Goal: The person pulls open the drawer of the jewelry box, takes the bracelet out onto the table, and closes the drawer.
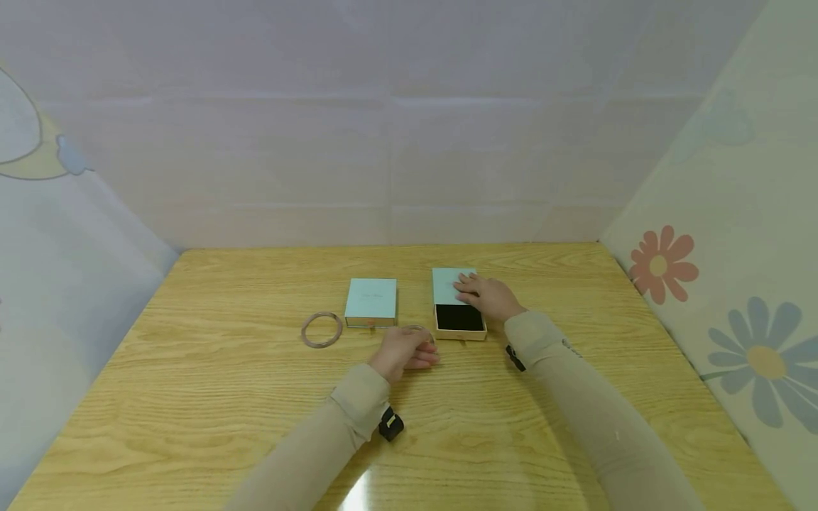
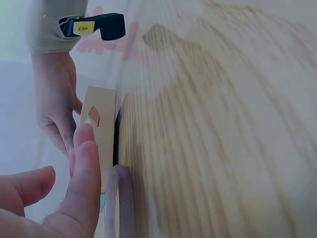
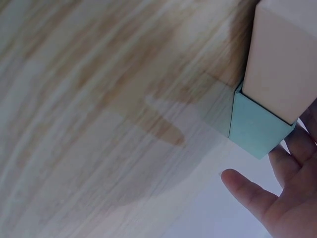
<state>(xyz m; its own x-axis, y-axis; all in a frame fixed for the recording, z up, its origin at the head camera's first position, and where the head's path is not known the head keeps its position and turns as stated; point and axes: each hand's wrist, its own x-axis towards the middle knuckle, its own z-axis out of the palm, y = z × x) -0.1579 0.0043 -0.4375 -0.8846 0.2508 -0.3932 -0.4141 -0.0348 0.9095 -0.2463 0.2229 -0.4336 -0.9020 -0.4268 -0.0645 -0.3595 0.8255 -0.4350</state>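
Observation:
My left hand is low over the table beside a bangle, which it partly hides in the head view. In the left wrist view the thumb and fingers are apart, and the bangle lies flat on the wood next to them. My right hand rests with spread, mostly straight fingers on the pale blue cover of a drawer-style gift box. Its drawer is pulled out towards me and shows a black inside. In the right wrist view the thumb stays clear of the box.
A second pale blue gift box, closed, stands left of the drawn-out one. Left of it a brownish-pink bangle lies on the wooden table. Cloth walls with printed flowers border the table at the back and sides.

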